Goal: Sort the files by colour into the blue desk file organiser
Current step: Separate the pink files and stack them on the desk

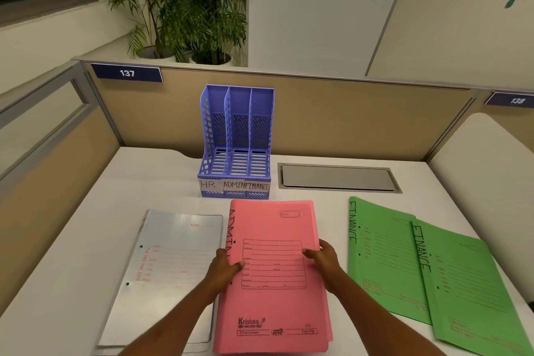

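Pink card, with ADMIN inked down its spine: the pink ADMIN file [274,269] lies mid-tabletop [86,240], just in front of the blue desk file organiser [237,139]; the left hand [224,269] pinches its left edge and the right hand [323,257] its right edge, thumbs on the cover, the other fingers tucked beneath and hidden; this looks like the pick-up, all three slots being empty; next it wants tipping upright and sliding into the middle slot, labelled ADMIN. White HR files [167,269] lie left, green FINANCE files [381,254] right, overlapping; a grey cable flap [336,178] sits in the white surface; behind stand a beige partition [346,113] and potted palms [187,9].
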A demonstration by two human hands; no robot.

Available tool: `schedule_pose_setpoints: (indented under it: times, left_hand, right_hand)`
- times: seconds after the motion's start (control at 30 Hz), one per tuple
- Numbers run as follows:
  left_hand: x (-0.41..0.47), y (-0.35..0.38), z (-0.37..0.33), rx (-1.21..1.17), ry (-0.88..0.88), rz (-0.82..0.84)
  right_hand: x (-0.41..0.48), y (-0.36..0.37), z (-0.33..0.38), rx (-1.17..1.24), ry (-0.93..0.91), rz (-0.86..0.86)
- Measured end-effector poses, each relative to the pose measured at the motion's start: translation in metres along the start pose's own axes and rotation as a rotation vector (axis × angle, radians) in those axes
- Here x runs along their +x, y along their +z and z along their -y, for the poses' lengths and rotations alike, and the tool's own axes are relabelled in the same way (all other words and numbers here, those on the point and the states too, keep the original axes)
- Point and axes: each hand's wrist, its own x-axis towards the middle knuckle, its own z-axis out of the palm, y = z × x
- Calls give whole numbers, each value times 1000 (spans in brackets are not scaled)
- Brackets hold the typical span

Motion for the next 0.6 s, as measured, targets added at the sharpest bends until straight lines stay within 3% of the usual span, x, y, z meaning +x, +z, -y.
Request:
schedule_pose_setpoints:
  times: [0.3, 0.6]
  left_hand:
    - [6, 8, 15, -5, -21, 57]
    - [24, 11, 25, 176, -39, -13]
  right_hand:
    - [10, 7, -18, -107, 82, 82]
    - [33, 17, -16, -231, 94, 77]
